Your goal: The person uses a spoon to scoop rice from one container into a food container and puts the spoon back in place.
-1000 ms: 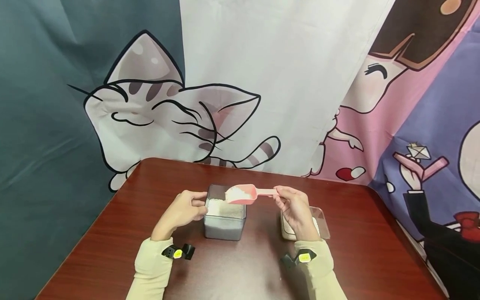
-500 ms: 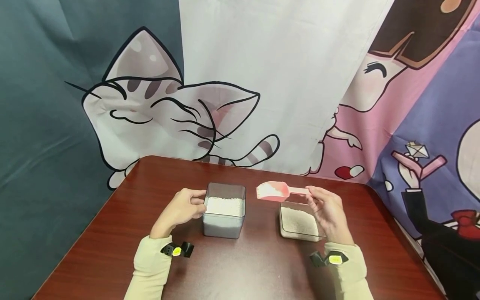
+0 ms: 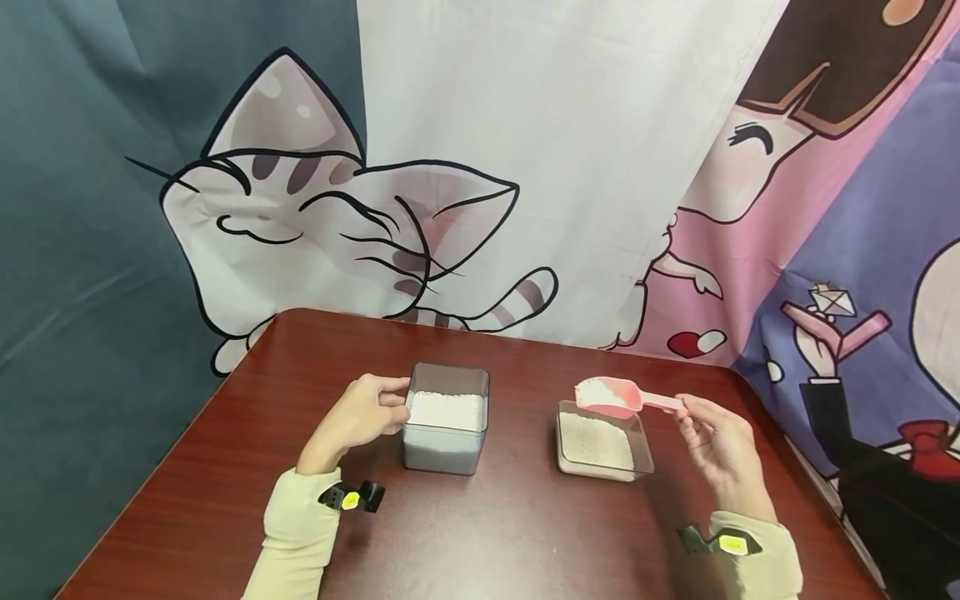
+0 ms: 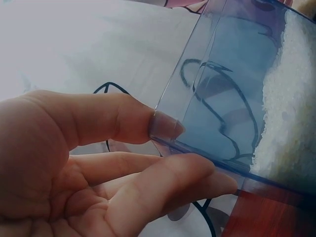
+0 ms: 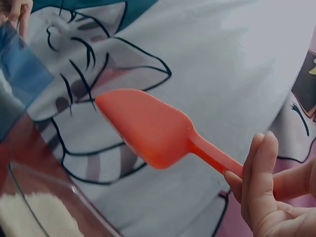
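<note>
My right hand (image 3: 723, 450) pinches the handle end of a pink scoop (image 3: 628, 402) between thumb and fingers. White grains fill the scoop's bowl, held about level above the far side of a low clear box (image 3: 603, 477) at the right. In the right wrist view, the underside of the scoop (image 5: 153, 133) shows. At the left, my left hand (image 3: 360, 421) holds the left side of a taller bluish clear box (image 3: 442, 450) by its upper corner. White grains like rice (image 4: 291, 94) lie inside that box, below its rim.
Both boxes stand upright on a reddish-brown wooden table (image 3: 517, 533), with a gap between them. Off-white grains (image 3: 596, 442) lie in the low box. A printed curtain (image 3: 570, 167) hangs behind the table's far edge.
My right hand has carried the filled scoop rightward, from above the taller box to above the low box. My left hand keeps its place at the taller box.
</note>
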`<state>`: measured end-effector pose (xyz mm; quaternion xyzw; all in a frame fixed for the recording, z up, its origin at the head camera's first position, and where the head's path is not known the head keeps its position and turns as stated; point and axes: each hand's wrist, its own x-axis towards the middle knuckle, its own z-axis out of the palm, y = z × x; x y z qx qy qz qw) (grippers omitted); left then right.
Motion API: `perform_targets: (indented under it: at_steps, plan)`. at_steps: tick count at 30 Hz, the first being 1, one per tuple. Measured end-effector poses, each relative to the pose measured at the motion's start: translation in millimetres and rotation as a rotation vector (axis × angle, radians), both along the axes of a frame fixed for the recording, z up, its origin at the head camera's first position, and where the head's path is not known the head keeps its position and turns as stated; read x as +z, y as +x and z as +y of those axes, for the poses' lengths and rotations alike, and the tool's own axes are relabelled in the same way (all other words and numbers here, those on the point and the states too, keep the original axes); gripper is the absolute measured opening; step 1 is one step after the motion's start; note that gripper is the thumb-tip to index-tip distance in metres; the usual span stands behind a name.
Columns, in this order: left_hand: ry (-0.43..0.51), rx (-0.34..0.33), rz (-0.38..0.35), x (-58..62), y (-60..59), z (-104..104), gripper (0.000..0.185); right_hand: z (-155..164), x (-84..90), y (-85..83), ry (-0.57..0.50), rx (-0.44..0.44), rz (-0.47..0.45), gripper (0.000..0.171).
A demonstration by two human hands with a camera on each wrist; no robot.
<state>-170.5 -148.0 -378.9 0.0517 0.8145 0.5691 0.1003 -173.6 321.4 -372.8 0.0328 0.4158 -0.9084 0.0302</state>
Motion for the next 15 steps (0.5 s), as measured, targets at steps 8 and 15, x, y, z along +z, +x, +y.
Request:
perform_targets:
  at_steps: [8, 15]
  plan:
    - [-0.009, -0.002, 0.008, 3.0, 0.5, 0.9, 0.055, 30.6, -14.9, 8.4, 0.034, -0.025, -0.028, 0.029]
    - [-0.014, -0.001, 0.004, 3.4, 0.9, 0.8, 0.054, 48.4, -28.5, 13.1, 0.081, -0.055, -0.050, 0.030]
